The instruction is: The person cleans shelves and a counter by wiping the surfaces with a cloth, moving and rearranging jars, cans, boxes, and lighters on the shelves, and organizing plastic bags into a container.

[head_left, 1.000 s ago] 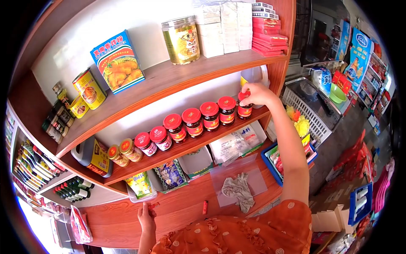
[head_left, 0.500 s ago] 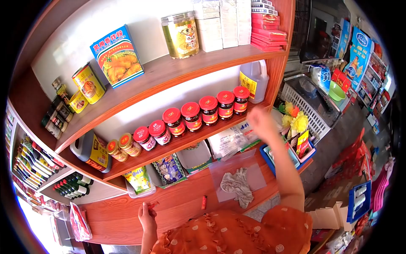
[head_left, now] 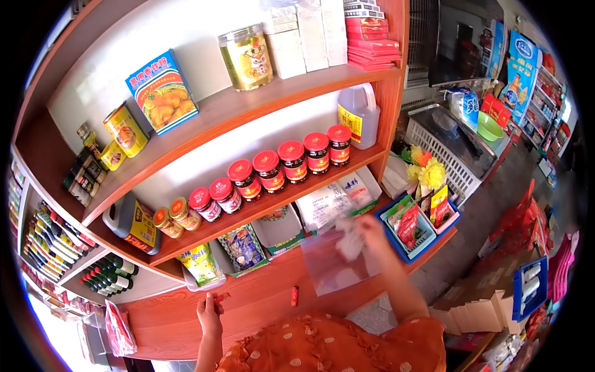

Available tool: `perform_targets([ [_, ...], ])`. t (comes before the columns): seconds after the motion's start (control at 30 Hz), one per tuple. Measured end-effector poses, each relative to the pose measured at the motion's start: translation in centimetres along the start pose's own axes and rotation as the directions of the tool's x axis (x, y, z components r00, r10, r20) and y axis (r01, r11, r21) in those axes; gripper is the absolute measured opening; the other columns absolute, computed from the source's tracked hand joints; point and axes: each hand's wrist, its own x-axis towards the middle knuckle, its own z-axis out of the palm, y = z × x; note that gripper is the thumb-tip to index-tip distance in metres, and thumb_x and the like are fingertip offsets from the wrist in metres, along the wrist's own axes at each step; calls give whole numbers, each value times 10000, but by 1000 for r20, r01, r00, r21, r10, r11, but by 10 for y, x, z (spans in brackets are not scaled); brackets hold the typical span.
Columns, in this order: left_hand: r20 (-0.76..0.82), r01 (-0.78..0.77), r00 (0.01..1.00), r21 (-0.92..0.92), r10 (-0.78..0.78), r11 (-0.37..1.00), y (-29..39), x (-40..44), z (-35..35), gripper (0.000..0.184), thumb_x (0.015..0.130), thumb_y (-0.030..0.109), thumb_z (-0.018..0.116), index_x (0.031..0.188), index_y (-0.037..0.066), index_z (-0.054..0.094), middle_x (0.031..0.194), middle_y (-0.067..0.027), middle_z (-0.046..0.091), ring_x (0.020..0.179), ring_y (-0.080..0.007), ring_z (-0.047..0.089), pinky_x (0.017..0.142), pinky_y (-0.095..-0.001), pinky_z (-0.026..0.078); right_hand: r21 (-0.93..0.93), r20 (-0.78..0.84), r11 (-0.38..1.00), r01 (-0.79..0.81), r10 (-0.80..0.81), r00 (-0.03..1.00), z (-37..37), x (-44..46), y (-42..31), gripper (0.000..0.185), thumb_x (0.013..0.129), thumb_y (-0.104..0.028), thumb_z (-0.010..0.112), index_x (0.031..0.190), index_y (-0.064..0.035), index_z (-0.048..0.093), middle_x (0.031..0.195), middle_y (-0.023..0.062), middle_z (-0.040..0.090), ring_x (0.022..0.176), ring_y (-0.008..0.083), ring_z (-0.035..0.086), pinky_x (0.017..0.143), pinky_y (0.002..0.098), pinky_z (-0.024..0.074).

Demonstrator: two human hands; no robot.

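My right hand (head_left: pixel 370 230) is closed on a grey cloth (head_left: pixel 351 244), blurred by motion, above a clear plastic sheet (head_left: pixel 319 268). White packets (head_left: pixel 319 208) lie just behind it, and a blue tray (head_left: pixel 389 234) with small baskets of packets stands to its right. My left hand (head_left: pixel 209 317) is low over the wooden counter (head_left: pixel 248 294), fingers closed on a small red piece (head_left: pixel 220 298) whose kind I cannot make out. Between the two hands a small red tube-shaped item (head_left: pixel 294 296) lies on the counter.
A row of red-lidded jars (head_left: pixel 266 170) lines the middle shelf, with a plastic jug (head_left: pixel 359 116) at its right end. Above stand a blue box (head_left: pixel 162 93) and a large jar (head_left: pixel 246 57). Open cardboard boxes (head_left: pixel 474 307) are at the right.
My right hand has come down from beside the shelf jars and picked up the cloth from the plastic sheet. My left hand still holds the red piece. The view has shifted slightly.
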Motion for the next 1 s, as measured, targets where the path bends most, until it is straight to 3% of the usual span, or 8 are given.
perform_targets([
  [0.07,-5,-33,999,54,33,998,-2,-2,-6,304,1008,316,556,946,24,618,708,-33,604,510,-82,459,481,-236,367,40,-116,985,169,-164,980,-7,43,-80,297,808,69,608,1080,-37,666,1046,16,667,951,126,596,873,279,474],
  [0.13,-17,-15,1000,45,16,999,-5,-4,-10,311,1008,318,554,952,20,620,730,-46,625,510,-82,460,480,-234,368,-224,-230,869,442,-488,842,-11,83,-134,264,848,7,619,1101,-46,671,1049,41,684,961,140,607,875,273,470],
  [0.2,-37,-1,999,33,2,999,-12,-4,-16,323,1010,321,550,970,9,624,768,-70,653,512,-83,468,475,-233,369,-489,-262,786,378,-546,796,-8,114,-174,278,849,-50,618,1122,-53,670,1077,116,692,978,220,643,890,317,485],
  [0.3,-81,16,997,-34,-19,999,-18,-10,-14,313,1007,300,560,978,-5,627,738,-53,623,518,-89,482,474,-243,385,-829,126,432,355,-474,871,-12,167,-161,295,791,-99,605,1068,-56,698,1065,199,656,1017,375,617,903,440,492],
  [0.47,-132,50,989,-72,-59,996,-27,-20,-18,302,1000,285,572,958,-8,632,692,-28,574,535,-91,490,486,-244,399,-844,146,378,381,-521,841,5,148,-165,172,770,-103,628,915,-28,682,1052,185,627,965,370,613,846,444,503],
  [0.63,-181,58,981,-75,-70,996,-27,-30,-25,302,997,275,573,953,-17,638,682,-28,562,543,-93,482,499,-243,392,-733,253,564,380,-292,922,29,84,-156,116,739,-126,669,803,-29,668,776,141,631,785,275,631,712,373,486],
  [0.8,-223,54,972,-113,-78,992,-25,-36,-34,298,997,270,576,947,-16,640,665,-26,553,552,-87,475,502,-241,375,-339,329,941,12,107,938,79,21,-104,140,760,-76,628,852,20,672,758,10,614,721,111,545,658,257,423],
  [1.0,-148,66,985,-171,-91,983,-40,-41,-51,308,1002,293,566,973,-8,622,714,-35,567,563,-100,499,512,-243,401,-223,681,974,29,135,720,209,-68,-92,248,845,-127,664,1052,9,674,925,50,678,862,120,606,766,269,479],
])
